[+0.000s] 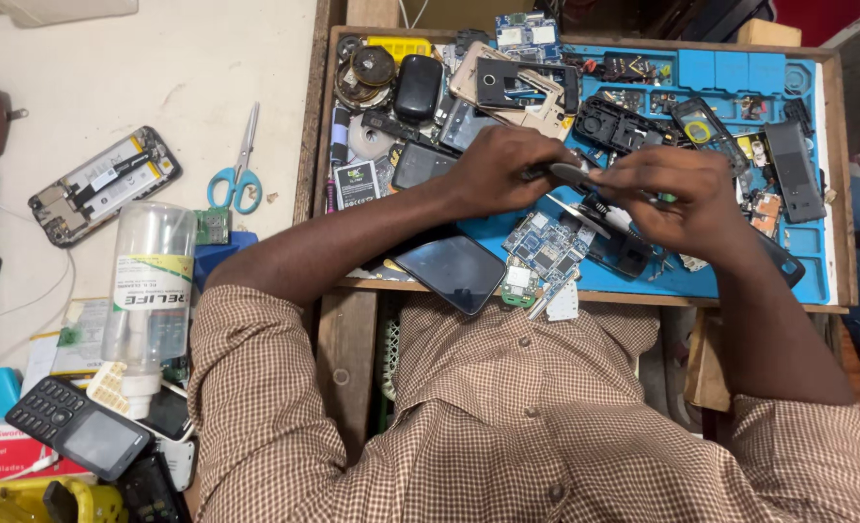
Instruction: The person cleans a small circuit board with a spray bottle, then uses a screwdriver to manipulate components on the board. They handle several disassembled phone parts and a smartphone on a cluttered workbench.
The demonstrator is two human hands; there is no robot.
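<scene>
Both hands meet over the blue work mat point(720, 276) in a shallow wooden tray point(585, 291). Left hand point(507, 169) curled shut around a dark, slim tool point(573, 174), only its grey rounded end showing past the fingers. Right hand point(667, 194) bent over, fingertips pinched on a small dark part point(604, 208) with a bit of green at the thumb side; the part is mostly hidden, so its shape cannot be told. Tool tip and part touch or nearly touch between the 2 hands, just above the mat. Directly below them a blue circuit board point(546, 247), bare, with silver shields, lies flat on the mat. Just left of it a black phone screen point(454, 271), glossy, overhangs the tray's near edge. Tray's far half crowded with phone shells, back covers and boards. On the white table point(158, 58) to the left: blue-handled scissors point(241, 165), an opened phone point(105, 184), a clear plastic bottle point(149, 291) lying on its side, a black keypad phone point(76, 426).
</scene>
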